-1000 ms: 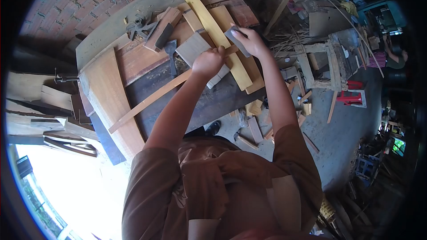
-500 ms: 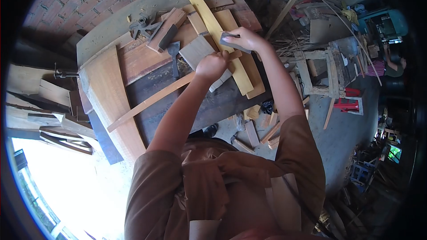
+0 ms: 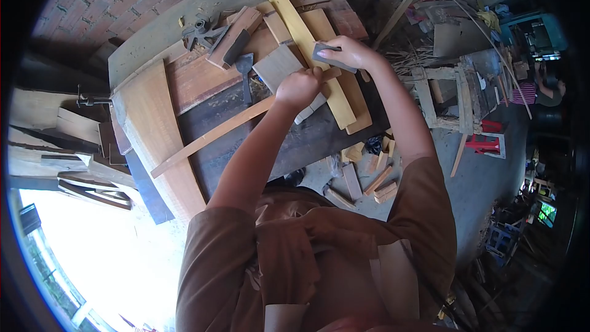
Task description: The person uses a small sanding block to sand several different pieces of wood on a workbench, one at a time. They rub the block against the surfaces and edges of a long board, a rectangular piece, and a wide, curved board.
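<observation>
My left hand (image 3: 298, 90) is closed around a long thin wooden strip (image 3: 228, 126), near its far end. The strip slants down to the left across the bench, its near end over a wide plank (image 3: 145, 109). Just to the right, my right hand (image 3: 351, 54) grips a flat grey sanding block (image 3: 334, 56), held close above the strip's far tip. Beneath both hands lie a yellowish board (image 3: 294, 21) and a pale grey-brown wood block (image 3: 278, 66). A dark flat-bladed tool (image 3: 246, 78) rests left of my left hand.
On the bench (image 3: 138, 48) sit a wooden hand plane (image 3: 236, 35) and a dark metal part (image 3: 200, 34). Offcuts (image 3: 385, 192) litter the floor by the near edge. A rough wooden stand (image 3: 464, 101) is to the right. Another person (image 3: 547, 94) is at far right.
My right hand has moved slightly right with the sanding block, toward the strip's tip. My left hand keeps its grip on the strip. The whole view has shifted a little.
</observation>
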Demonstrator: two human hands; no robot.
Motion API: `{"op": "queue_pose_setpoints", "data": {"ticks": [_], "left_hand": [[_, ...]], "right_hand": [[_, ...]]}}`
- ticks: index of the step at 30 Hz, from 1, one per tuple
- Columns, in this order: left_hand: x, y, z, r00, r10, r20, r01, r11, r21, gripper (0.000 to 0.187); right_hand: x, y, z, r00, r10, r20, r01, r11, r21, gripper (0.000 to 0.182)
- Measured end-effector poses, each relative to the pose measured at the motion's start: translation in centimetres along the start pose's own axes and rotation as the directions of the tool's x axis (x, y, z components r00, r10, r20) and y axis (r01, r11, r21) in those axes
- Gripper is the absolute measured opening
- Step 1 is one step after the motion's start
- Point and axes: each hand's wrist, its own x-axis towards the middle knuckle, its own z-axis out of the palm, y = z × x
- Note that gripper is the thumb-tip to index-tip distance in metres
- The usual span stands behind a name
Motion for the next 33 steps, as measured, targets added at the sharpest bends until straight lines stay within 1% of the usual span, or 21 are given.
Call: {"op": "queue_pose_setpoints", "data": {"ticks": [1, 3, 5, 6, 7, 9, 10, 11, 13, 14, 17, 19, 21, 23, 25, 26, 27, 29, 31, 32, 33], "left_hand": [[0.2, 0.0, -0.1, 1.000, 0.001, -0.004, -0.001, 1.000, -0.004, 0.029], [0.4, -0.1, 0.0, 1.000, 0.003, -0.007, -0.003, 1.000, -0.010, 0.029], [0.2, 0.1, 0.0, 1.000, -0.006, -0.009, 0.006, 1.000, -0.014, 0.029], [0.2, 0.1, -0.2, 1.000, -0.011, 0.001, 0.011, 1.000, -0.012, 0.029], [0.2, 0.2, -0.4, 1.000, -0.014, 0.014, 0.014, 1.000, -0.008, 0.029], [0.4, 0.1, -0.5, 1.000, -0.014, 0.016, 0.014, 1.000, 0.003, 0.030], [0.3, 0.1, -0.4, 1.000, -0.015, 0.023, 0.014, 1.000, 0.004, 0.030], [0.1, 0.2, -0.3, 0.999, -0.005, 0.034, 0.005, 1.000, -0.001, 0.030], [0.4, -0.1, -0.2, 1.000, 0.022, 0.009, -0.022, 1.000, -0.016, 0.030], [0.4, -0.3, 0.0, 1.000, 0.030, 0.004, -0.030, 0.999, -0.023, 0.030], [0.3, -0.3, 0.3, 0.998, 0.055, -0.038, -0.056, 0.998, -0.020, 0.030], [0.4, 0.2, -0.9, 0.997, 0.007, 0.072, -0.007, 1.000, -0.002, 0.023], [0.6, 0.2, -0.9, 0.998, 0.006, 0.068, -0.006, 1.000, -0.001, 0.023], [0.3, 0.1, -0.6, 0.997, 0.011, 0.082, -0.010, 1.000, -0.011, 0.023], [0.4, -0.1, -0.4, 0.999, 0.040, 0.024, -0.039, 0.999, -0.028, 0.030], [0.4, -0.2, -0.3, 0.998, 0.048, 0.031, -0.047, 0.999, -0.024, 0.030], [0.5, -0.3, -0.2, 0.999, 0.043, 0.024, -0.042, 0.999, -0.033, 0.031], [0.3, -0.5, -0.2, 0.999, 0.045, 0.022, -0.044, 0.998, -0.041, 0.031], [0.5, -0.1, -0.5, 0.999, 0.011, 0.034, -0.010, 0.998, -0.054, 0.030], [0.6, -0.1, -0.6, 0.999, 0.014, 0.032, -0.012, 0.999, -0.052, 0.030], [0.6, -0.1, -0.6, 1.000, 0.023, 0.019, -0.022, 0.998, -0.057, 0.030]], "right_hand": [[-0.8, 0.6, -0.5, 0.998, -0.054, -0.030, 0.054, 0.999, -0.001, 0.043], [-2.5, 0.2, -1.2, 0.997, -0.054, -0.049, 0.054, 0.998, -0.014, 0.042], [-3.3, -2.4, -2.0, 0.984, 0.176, 0.025, -0.177, 0.982, 0.066, 0.043], [-2.2, -2.6, -1.7, 0.986, 0.164, 0.031, -0.165, 0.986, 0.017, 0.045], [-0.7, -1.8, -1.0, 0.987, 0.159, 0.026, -0.159, 0.987, 0.019, 0.045], [1.4, -0.6, 0.4, 0.999, -0.019, -0.028, 0.020, 0.999, 0.030, 0.047], [1.3, -0.5, 0.2, 0.999, 0.036, -0.014, -0.036, 0.999, 0.032, 0.044], [0.5, -0.2, 0.1, 0.999, 0.048, -0.020, -0.047, 0.998, 0.040, 0.044], [-2.0, -0.3, -0.9, 0.999, 0.040, -0.030, -0.040, 0.999, 0.007, 0.042], [-3.1, 0.0, -1.3, 0.999, -0.009, -0.046, 0.010, 1.000, 0.021, 0.041], [-3.3, -0.3, -1.6, 0.999, 0.024, -0.042, -0.022, 0.999, 0.033, 0.043], [-1.6, -1.1, -0.9, 0.999, 0.050, -0.015, -0.049, 0.998, 0.033, 0.043], [0.5, -1.8, -0.4, 0.995, 0.097, 0.038, -0.099, 0.995, 0.028, 0.044], [-0.4, -0.9, -0.4, 0.994, 0.106, 0.029, -0.108, 0.991, 0.085, 0.043], [-2.0, -0.1, -1.1, 0.999, 0.034, -0.006, -0.034, 0.999, 0.005, 0.043], [-3.7, -0.6, -2.1, 0.999, 0.047, 0.016, -0.047, 0.999, 0.015, 0.043], [-3.8, -0.9, -2.2, 0.999, -0.020, 0.033, 0.018, 0.999, 0.051, 0.044], [-3.6, -1.8, -2.8, 0.979, 0.184, 0.089, -0.188, 0.981, 0.041, 0.042], [-0.9, -1.6, -1.5, 0.982, 0.160, 0.099, -0.159, 0.987, -0.021, 0.041], [0.1, -1.3, -0.9, 0.993, 0.086, 0.085, -0.084, 0.996, -0.025, 0.040], [0.1, -1.4, -0.9, 0.993, 0.083, 0.084, -0.081, 0.996, -0.022, 0.040]]}}
